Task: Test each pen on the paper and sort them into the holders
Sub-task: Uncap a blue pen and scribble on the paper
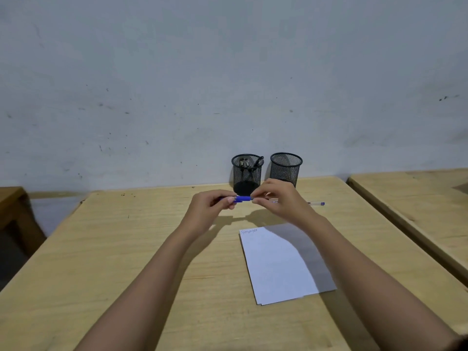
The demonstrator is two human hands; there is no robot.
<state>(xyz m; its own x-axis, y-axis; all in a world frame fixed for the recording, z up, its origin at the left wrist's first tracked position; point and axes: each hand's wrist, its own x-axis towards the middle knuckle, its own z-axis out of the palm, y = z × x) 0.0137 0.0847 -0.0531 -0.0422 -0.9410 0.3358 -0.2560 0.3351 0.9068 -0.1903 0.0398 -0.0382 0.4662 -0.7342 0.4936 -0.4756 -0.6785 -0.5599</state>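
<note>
**Pen held in both hands above the counter, cap work in hand**

The wooden counter (pixel 126 249) runs out to the wall, and the white paper (pixel 281 262) lies flat on it, near the person and a little to the right. A short scribbled line shows in its far left corner. Two black mesh holders stand at the back. The left holder (pixel 247 173) has a few pens in it, and the right holder (pixel 286 169) looks empty, though its bottom is hard to make out.

Both arms reach forward, with the hands meeting in front of the holders. The left grip (pixel 211 209) pinches one end of the blue pen (pixel 243 198) between thumb and fingertips. The right grip (pixel 281 198) pinches the other end the same way. The pen lies level between them, off the counter, with only its short blue middle showing. It sits beyond the paper's far edge, just before the left holder's base.

To my eye this is the cap coming off or going on; I cannot tell which. Either way, the pull or push should run straight along the pen, with a firm pinch at both ends and no twisting. If the pen is untested, its tip wants the bare sheet below the scribble.

Another pen (pixel 316 203) lies on the counter just beyond the right grip.
</note>
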